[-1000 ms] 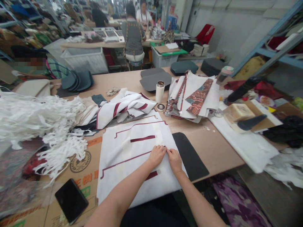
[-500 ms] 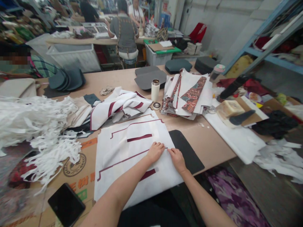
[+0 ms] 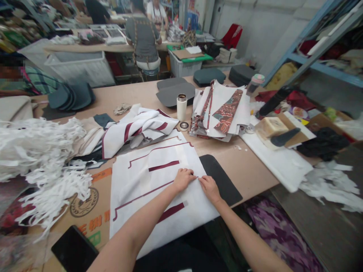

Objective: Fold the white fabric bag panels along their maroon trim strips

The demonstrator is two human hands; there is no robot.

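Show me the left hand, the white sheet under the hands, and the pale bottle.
Left hand (image 3: pixel 183 180): head view, back of the hand.
White sheet (image 3: pixel 162 178): head view, plain middle part.
Pale bottle (image 3: pixel 181 109): head view, side of its body.

Black tablet-ish thing (image 3: pixel 74 249) on cardboard (image 3: pixel 100 189), nearside and left of the left hand (image 3: pixel 183 180) — open cream flask (image 3: pixel 182 108) straight past that hand, round cap (image 3: pixel 184 126) just beside — plus a pink-lidded bottle (image 3: pixel 256 84) way off beyond the right hand (image 3: pixel 210 187).

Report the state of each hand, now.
Left hand: fingers bent, on the white sheet; whether they grip anything cannot be told.
Right hand: fingers bent, fingertips near the left hand's; any grip cannot be told.
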